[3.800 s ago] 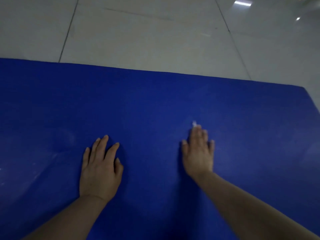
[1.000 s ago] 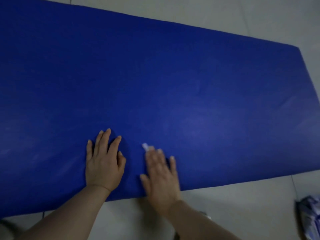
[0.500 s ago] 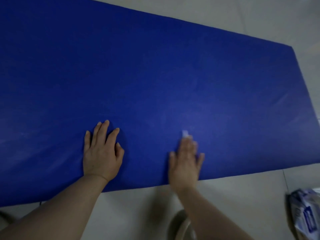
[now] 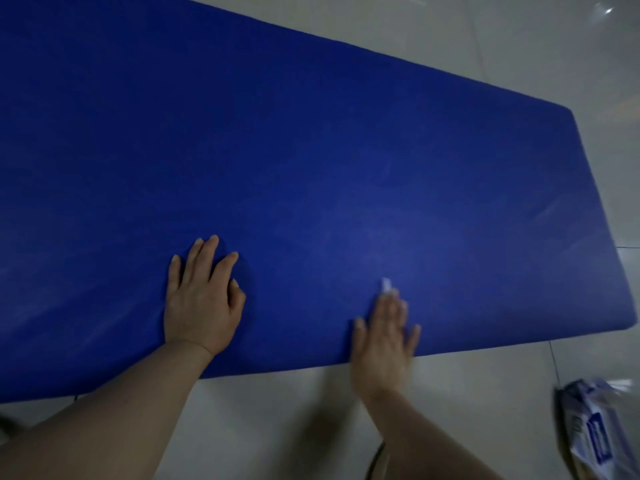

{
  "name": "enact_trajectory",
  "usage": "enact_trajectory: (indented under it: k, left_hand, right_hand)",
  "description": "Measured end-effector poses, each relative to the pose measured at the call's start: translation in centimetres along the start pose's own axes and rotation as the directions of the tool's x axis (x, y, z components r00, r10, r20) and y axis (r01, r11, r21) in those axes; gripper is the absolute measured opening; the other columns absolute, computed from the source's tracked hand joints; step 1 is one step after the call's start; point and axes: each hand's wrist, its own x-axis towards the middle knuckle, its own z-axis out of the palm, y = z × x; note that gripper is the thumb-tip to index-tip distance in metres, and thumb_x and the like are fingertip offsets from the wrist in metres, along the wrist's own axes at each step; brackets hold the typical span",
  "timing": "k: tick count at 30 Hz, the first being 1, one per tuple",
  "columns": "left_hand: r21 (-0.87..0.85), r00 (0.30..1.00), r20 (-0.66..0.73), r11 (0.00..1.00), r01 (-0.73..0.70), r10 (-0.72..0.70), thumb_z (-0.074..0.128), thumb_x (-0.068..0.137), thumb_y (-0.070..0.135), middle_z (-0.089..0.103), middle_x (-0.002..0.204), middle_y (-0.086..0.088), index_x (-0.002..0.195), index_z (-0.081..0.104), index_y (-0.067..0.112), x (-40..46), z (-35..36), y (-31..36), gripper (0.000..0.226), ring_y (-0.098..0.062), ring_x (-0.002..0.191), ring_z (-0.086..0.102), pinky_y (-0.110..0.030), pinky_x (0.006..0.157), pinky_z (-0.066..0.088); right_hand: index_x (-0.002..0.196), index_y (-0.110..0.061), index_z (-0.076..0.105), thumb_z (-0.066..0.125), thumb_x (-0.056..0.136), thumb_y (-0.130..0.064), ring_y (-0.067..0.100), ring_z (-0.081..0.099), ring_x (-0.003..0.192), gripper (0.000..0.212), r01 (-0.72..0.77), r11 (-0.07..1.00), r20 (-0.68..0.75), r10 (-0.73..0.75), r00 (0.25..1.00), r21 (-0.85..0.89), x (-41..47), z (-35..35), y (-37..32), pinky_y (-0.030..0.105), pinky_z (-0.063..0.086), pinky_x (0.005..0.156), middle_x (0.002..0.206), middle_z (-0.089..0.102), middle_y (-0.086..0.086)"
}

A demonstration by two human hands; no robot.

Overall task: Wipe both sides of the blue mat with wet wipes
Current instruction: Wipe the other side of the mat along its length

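The blue mat [image 4: 311, 150] lies flat on the tiled floor [image 4: 519, 46]; it looks soft and flexible (best lifted at its near edge). The left hand [image 4: 202, 299] presses it, fingers spread. The right hand [image 4: 384, 344], fingers together, presses a wet wipe [image 4: 386, 285] near that edge.

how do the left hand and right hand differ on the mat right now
The left hand lies bare on the blue mat with its fingers spread; the right hand has a white wet wipe showing past its fingertips. The left hand looks sharp, the right hand blurred. The left hand sits further in from the near edge. Both lie palm down, fingers straight.
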Motion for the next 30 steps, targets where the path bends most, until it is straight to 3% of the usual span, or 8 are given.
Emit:
enact_trajectory:
  k: [3,7,10,14,18,22,26,30]
  left_hand:
    - [0.006,1.000,-0.001,1.000,-0.008,0.008,0.049,0.090,0.016,0.040,0.148,-0.017,0.126,0.058,0.007,0.1,-0.1,0.0,0.038,-0.033,0.140,0.030,-0.054,0.114,0.017]
    - [-0.006,1.000,0.014,1.000,0.002,-0.001,0.054,0.090,0.013,0.038,0.149,-0.017,0.127,0.057,0.007,0.1,-0.1,0.0,0.038,-0.033,0.141,0.029,-0.055,0.115,0.016]
    - [-0.001,1.000,0.024,1.000,-0.001,0.001,0.038,0.088,0.025,0.038,0.149,-0.016,0.128,0.057,0.009,0.0,-0.1,-0.1,0.047,-0.031,0.141,0.028,-0.052,0.115,0.015]
    - [-0.003,1.000,0.026,1.000,-0.003,0.003,0.028,0.089,0.031,0.039,0.149,-0.015,0.127,0.058,0.009,0.0,-0.1,-0.1,0.053,-0.031,0.141,0.030,-0.050,0.116,0.015]
    - [-0.003,1.000,-0.008,1.000,0.003,-0.003,0.029,0.089,0.027,0.042,0.146,-0.018,0.125,0.059,0.006,-0.2,0.2,0.1,0.051,-0.033,0.139,0.033,-0.052,0.115,0.017]
    - [-0.069,0.996,-0.075,0.996,-0.057,0.052,0.041,0.088,0.013,0.048,0.138,-0.021,0.118,0.064,0.002,-0.5,0.8,1.6,0.040,-0.037,0.132,0.040,-0.057,0.111,0.027]
    - [-0.215,0.998,-0.044,0.975,-0.057,0.049,0.049,0.087,0.008,0.055,0.133,-0.013,0.114,0.067,0.007,-0.4,2.2,7.7,0.033,-0.029,0.130,0.043,-0.049,0.113,0.026]
    - [-0.124,1.000,-0.029,0.992,0.004,-0.007,0.053,0.085,0.012,0.055,0.131,-0.012,0.112,0.067,0.011,-0.1,3.4,8.9,0.031,-0.028,0.127,0.043,-0.047,0.112,0.024]
  right_hand:
    - [0.138,-0.025,-0.031,-0.001,0.092,-0.051,0.012,-0.025,0.140,0.061,-0.084,0.996,0.025,0.084,0.996,0.007,-0.5,-0.2,0.6,0.042,-0.013,0.116,0.155,-0.025,-0.008]
    - [0.150,-0.015,0.023,0.027,0.087,-0.051,0.021,0.017,0.143,0.073,0.351,0.935,-0.034,-0.353,0.935,-0.055,-4.4,1.8,-7.5,0.048,0.014,0.114,0.159,0.013,-0.002]
    - [0.146,-0.017,0.031,0.033,0.090,-0.051,0.017,0.022,0.142,0.065,0.579,0.805,0.030,-0.580,0.814,-0.128,-4.8,1.9,-8.8,0.047,0.013,0.114,0.156,0.019,-0.002]
    - [0.151,-0.017,0.015,0.027,0.090,-0.047,0.015,0.015,0.143,0.069,0.348,0.928,-0.012,-0.353,0.936,-0.136,-1.4,0.8,-1.3,0.043,0.006,0.112,0.158,0.008,-0.009]
    - [0.149,-0.021,-0.012,-0.010,0.090,-0.058,0.015,-0.006,0.146,0.070,0.060,0.995,-0.019,-0.062,0.998,-0.082,0.7,0.4,3.0,0.038,-0.011,0.115,0.158,-0.007,-0.006]
    - [0.146,-0.010,0.029,0.015,0.098,-0.047,0.022,0.020,0.141,0.062,0.281,0.959,-0.071,-0.282,0.957,-0.029,-0.6,1.0,-1.9,0.041,0.009,0.112,0.155,0.024,0.002]
    - [0.146,-0.015,0.032,0.031,0.094,-0.045,0.016,0.022,0.142,0.060,0.526,0.848,0.003,-0.526,0.850,-0.065,-1.4,0.7,-4.2,0.044,0.015,0.110,0.156,0.023,-0.001]
    - [0.148,-0.019,0.025,0.033,0.090,-0.043,0.014,0.024,0.140,0.063,0.411,0.904,-0.004,-0.414,0.910,-0.122,1.9,-0.2,1.4,0.041,0.008,0.113,0.155,0.021,-0.007]
